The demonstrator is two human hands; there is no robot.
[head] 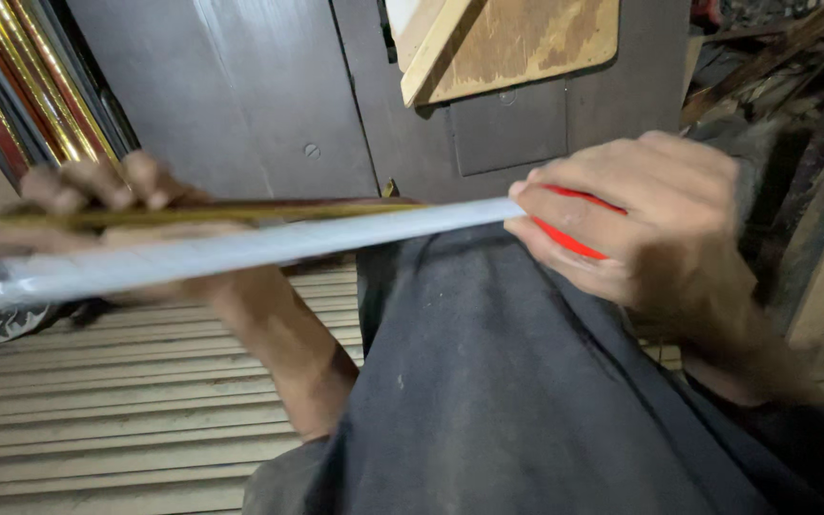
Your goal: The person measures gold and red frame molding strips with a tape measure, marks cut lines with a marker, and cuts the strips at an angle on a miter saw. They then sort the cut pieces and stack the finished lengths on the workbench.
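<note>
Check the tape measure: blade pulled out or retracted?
Pulled out. The white blade runs from the red case in the right hand across to the left hand.

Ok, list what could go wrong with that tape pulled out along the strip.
1. The tape blade is drawn far out from the red case in the right hand; if the grip loosens, it may snap back against the fingers.
2. The left hand pinches both the blade and the thin gold-edged strip; the picture is blurred there, so the blade may slip off the strip and spoil the reading.
3. The long unsupported blade could buckle over the lap.
</note>
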